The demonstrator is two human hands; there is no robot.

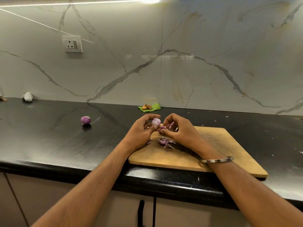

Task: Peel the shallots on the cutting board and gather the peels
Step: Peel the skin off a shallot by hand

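My left hand (141,130) grips a pale purple shallot (155,122) above the far left corner of the wooden cutting board (221,145). Close beside it, my right hand (178,128) pinches a strip of purple peel (171,125) that still hangs by the shallot. Several loose purple peels (164,142) lie on the board just below both hands. A second shallot (85,120), peeled and purple, sits alone on the black counter to the left.
The black counter (57,141) runs along a marble wall. A green leaf with small brown pieces (148,107) lies at the back behind the hands. A grey lump (27,96) sits far left. A wall socket (73,44) is above. Cabinet doors lie below the counter edge.
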